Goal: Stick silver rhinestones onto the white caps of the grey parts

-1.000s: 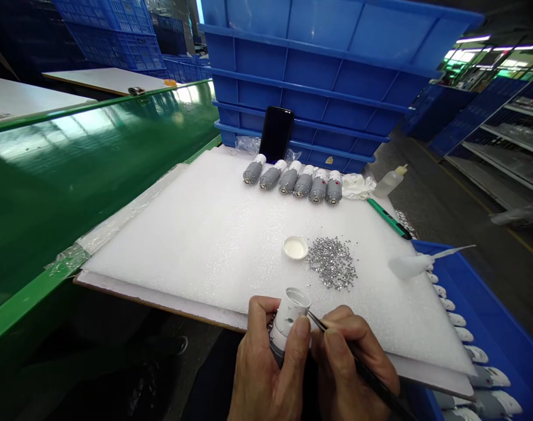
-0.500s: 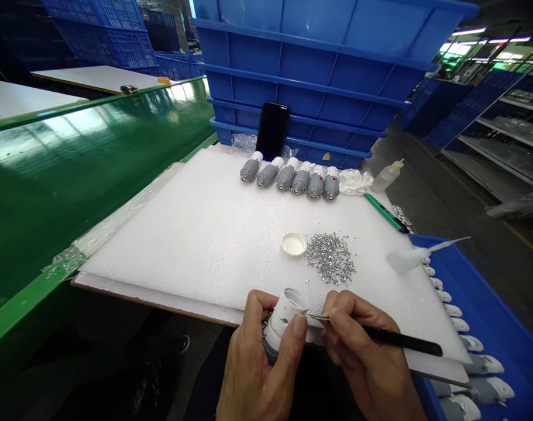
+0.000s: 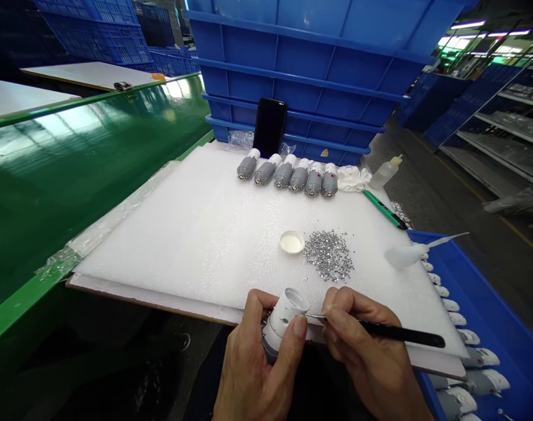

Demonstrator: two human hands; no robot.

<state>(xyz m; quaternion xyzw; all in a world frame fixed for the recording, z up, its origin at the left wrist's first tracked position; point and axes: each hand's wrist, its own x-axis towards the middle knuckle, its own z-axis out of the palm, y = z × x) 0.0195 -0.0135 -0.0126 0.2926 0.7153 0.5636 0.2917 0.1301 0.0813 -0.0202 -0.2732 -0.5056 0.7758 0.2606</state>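
Gripping a white-capped grey motor (image 3: 284,318) in the curled fingers and thumb of the left hand (image 3: 260,365), the person holds it tilted, open cap end up, just over the near edge of a white foam sheet (image 3: 161,245). The right hand (image 3: 354,333) pinches a slim black-handled tool (image 3: 402,334) like a pen, its fine metal tip at the cap beside the left thumb. The cap shows a small dark mark; anything finer is too small to tell. Just beyond sit a shallow dish (image 3: 291,241) of white liquid and a loose heap of silver rhinestones (image 3: 328,254), many of them unused. Six more motors (image 3: 284,175) lie in a row near the far edge of the foam, while further motors (image 3: 481,383) lie in a blue crate (image 3: 481,310) at the right.
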